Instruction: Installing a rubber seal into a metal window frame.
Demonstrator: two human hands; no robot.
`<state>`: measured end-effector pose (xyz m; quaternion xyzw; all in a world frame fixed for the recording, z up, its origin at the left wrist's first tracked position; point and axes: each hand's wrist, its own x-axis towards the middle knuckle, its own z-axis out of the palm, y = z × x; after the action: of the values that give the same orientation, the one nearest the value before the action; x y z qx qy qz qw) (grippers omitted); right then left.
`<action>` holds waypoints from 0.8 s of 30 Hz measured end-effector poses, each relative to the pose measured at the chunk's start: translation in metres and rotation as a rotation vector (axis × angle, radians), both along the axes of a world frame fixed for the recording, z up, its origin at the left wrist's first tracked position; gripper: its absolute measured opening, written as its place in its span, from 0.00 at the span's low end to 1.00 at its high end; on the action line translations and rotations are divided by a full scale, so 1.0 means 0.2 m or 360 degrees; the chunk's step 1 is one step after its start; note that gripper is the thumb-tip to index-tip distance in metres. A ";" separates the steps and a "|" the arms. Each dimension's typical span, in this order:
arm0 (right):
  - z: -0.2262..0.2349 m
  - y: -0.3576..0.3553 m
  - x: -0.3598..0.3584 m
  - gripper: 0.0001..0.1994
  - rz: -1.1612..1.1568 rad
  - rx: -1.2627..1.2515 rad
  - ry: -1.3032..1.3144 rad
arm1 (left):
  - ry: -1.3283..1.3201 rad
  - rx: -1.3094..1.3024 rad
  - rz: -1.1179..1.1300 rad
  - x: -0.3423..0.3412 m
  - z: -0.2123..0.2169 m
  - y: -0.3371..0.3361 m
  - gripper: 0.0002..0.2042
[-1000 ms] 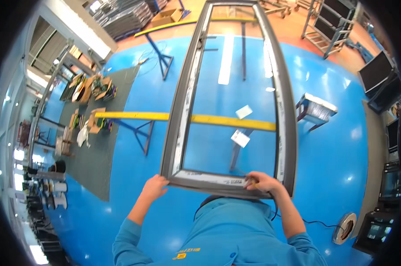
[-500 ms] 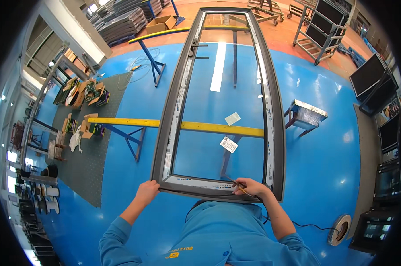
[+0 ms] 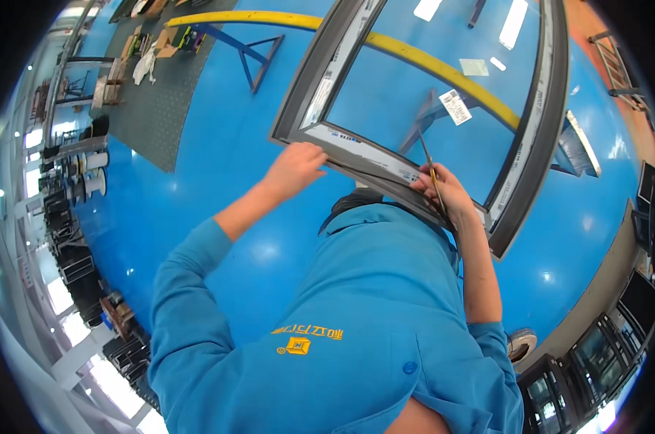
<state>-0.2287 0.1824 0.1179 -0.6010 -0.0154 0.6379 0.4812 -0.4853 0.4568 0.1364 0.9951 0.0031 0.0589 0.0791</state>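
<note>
A dark grey window frame (image 3: 531, 181) with a glass pane lies before me, white-and-blue film along its inner border. My left hand (image 3: 296, 170) is closed at the near left edge, fingers curled and pressed together over a thin black strip (image 3: 371, 176). That strip runs along the near rail toward my right hand (image 3: 447, 194). Closed near the right corner, the right hand grips a slim pointed tool (image 3: 434, 173) with a dark shaft and yellowish handle. Its tip points away over the glass; its exact kind is unclear.
Yellow-topped trestles (image 3: 255, 17) with blue legs support the frame. A foil-wrapped stool (image 3: 581, 145) stands to the right. A coil (image 3: 521, 346) lies on the blue floor at lower right, near several leaning framed panels (image 3: 595, 369). Spools (image 3: 92, 173) stand at far left.
My view has tilted down and turned, so the frame appears higher and slanted. The left hand has moved inward from the corner along the near edge. The right hand still holds the tool.
</note>
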 end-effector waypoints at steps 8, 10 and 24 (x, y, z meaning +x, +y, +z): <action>-0.11 0.20 -0.20 0.21 0.0319 0.0260 -0.0259 | -0.0196 -0.0115 0.0287 -0.03 -0.11 -0.15 0.11; -0.13 0.23 -0.23 0.21 0.0244 0.0377 -0.0283 | -0.0177 -0.0107 0.0258 -0.03 -0.12 -0.12 0.11; -0.08 0.35 -0.28 0.19 0.0195 0.0088 -0.0329 | -0.0125 -0.0213 0.0232 -0.08 -0.08 0.13 0.11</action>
<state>-0.2854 0.2519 0.1021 -0.6480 -0.1192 0.6002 0.4535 -0.5020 0.4836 0.1198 0.9817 0.0761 0.1032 0.1411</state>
